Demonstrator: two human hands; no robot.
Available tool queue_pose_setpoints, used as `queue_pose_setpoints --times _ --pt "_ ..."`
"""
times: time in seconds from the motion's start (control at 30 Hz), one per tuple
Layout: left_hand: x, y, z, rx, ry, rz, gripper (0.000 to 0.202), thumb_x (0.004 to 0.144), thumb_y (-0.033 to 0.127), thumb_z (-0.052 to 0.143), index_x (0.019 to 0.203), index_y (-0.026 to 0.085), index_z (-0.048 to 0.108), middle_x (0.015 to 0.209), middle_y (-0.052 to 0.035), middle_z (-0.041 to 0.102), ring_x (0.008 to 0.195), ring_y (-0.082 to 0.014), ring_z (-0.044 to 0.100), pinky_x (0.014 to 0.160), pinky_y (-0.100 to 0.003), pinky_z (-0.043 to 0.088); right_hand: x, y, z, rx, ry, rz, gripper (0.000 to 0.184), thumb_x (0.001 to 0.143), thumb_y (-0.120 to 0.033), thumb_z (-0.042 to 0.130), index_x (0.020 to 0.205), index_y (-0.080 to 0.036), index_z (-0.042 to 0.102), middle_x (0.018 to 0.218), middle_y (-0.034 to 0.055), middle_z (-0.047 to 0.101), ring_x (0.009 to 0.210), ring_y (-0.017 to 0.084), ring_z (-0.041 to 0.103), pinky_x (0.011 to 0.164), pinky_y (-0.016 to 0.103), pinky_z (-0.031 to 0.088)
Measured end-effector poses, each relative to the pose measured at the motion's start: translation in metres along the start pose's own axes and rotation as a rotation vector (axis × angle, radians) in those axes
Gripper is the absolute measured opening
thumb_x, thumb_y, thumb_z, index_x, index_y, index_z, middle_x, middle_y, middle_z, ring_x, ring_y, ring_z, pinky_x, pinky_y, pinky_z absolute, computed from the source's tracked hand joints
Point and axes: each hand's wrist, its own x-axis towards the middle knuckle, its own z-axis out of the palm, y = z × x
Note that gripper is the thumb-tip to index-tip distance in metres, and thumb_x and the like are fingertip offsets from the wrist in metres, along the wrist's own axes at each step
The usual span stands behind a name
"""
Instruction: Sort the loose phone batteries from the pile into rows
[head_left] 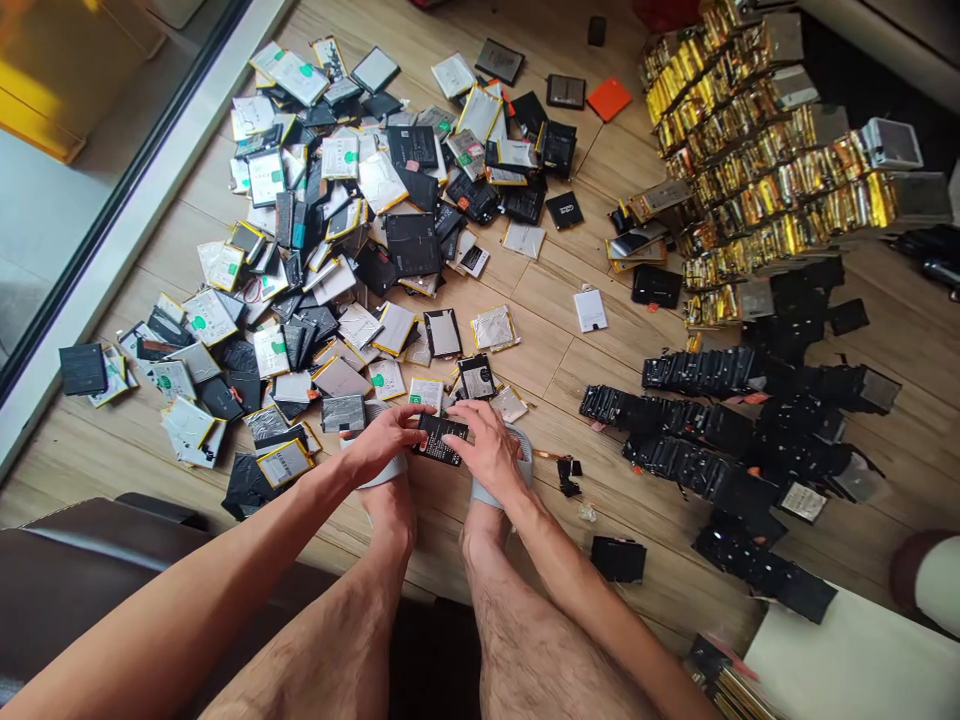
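A flat black phone battery point(441, 445) with white print is held between my two hands, above the floor between my feet. My left hand point(394, 432) grips its left edge, thumb and fingers closed on it. On the opposite side my right hand point(486, 440) has its thumb on the printed face and its fingers at the far edge. Just beyond the hands lies a white battery point(426, 393) with a green mark. A large loose heap of black, white and silver batteries point(411, 243) spreads ahead and to the left.
To the right stand long rows of gold-edged batteries point(795, 200) and shorter rows of black ones point(682, 430). A black piece point(619, 559) lies right of my leg. A brown leather seat point(97, 600) is at lower left, a white board point(840, 660) at lower right.
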Motion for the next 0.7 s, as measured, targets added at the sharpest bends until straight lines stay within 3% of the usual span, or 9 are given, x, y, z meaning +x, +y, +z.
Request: queue_pose_setpoints --times 0.1,0.17,0.3,0.4,0.53,0.7 --pt "0.002 0.004 -0.005 0.050 0.029 0.027 0.056 0.068 0.017 0.074 0.123 0.014 0.066 0.067 0.0035 0.061 0.060 -0.0122 0.052 0.056 -0.024 0.037 -0.005 0.002 0.000 -0.036 -0.141 -0.011 0.079 0.078 -0.032 0.083 0.149 -0.027 0.049 0.151 0.0115 0.051 0.140 0.030 0.050 0.115 0.046 0.043" --pt "0.003 0.007 -0.006 0.084 0.060 0.046 0.053 0.068 0.017 0.073 0.121 0.014 0.065 0.061 0.0051 0.057 0.057 -0.0122 0.049 0.054 -0.024 0.034 -0.008 -0.004 0.006 -0.084 -0.230 0.004 0.090 0.075 -0.035 0.085 0.154 -0.024 0.043 0.146 0.0152 0.054 0.135 0.033 0.054 0.111 0.048 0.046" --pt "0.003 0.000 0.007 0.001 0.140 0.095 0.041 0.071 0.023 0.078 0.110 0.016 0.068 0.069 0.0020 0.063 0.059 -0.0130 0.053 0.057 -0.026 0.039 -0.006 -0.025 0.019 -0.097 -0.185 0.148 0.060 0.082 -0.034 0.075 0.138 -0.021 0.056 0.120 0.0137 0.068 0.108 0.031 0.068 0.091 0.043 0.054" --pt "0.001 -0.013 0.027 -0.176 0.214 0.178 0.030 0.075 0.033 0.081 0.098 0.017 0.070 0.091 -0.0049 0.072 0.077 -0.0176 0.063 0.073 -0.029 0.049 -0.002 -0.035 0.022 0.047 -0.120 0.259 0.046 0.082 -0.038 0.075 0.123 -0.023 0.061 0.108 0.0081 0.073 0.097 0.027 0.069 0.083 0.038 0.053" --pt "-0.002 -0.025 0.044 -0.129 0.331 0.215 0.024 0.082 0.039 0.078 0.097 0.021 0.072 0.100 -0.0050 0.074 0.094 -0.0217 0.065 0.086 -0.030 0.050 -0.003 -0.039 0.024 0.094 -0.102 0.307 0.043 0.081 -0.040 0.075 0.119 -0.024 0.062 0.106 0.0100 0.075 0.097 0.032 0.071 0.081 0.042 0.053" --pt "-0.001 -0.028 0.041 -0.278 0.256 0.169 0.025 0.083 0.031 0.077 0.107 0.023 0.075 0.108 -0.0051 0.077 0.107 -0.0238 0.068 0.094 -0.033 0.052 -0.008 -0.042 0.035 0.045 -0.152 0.240 0.046 0.079 -0.039 0.077 0.121 -0.026 0.063 0.106 0.0130 0.076 0.099 0.039 0.071 0.079 0.044 0.051"
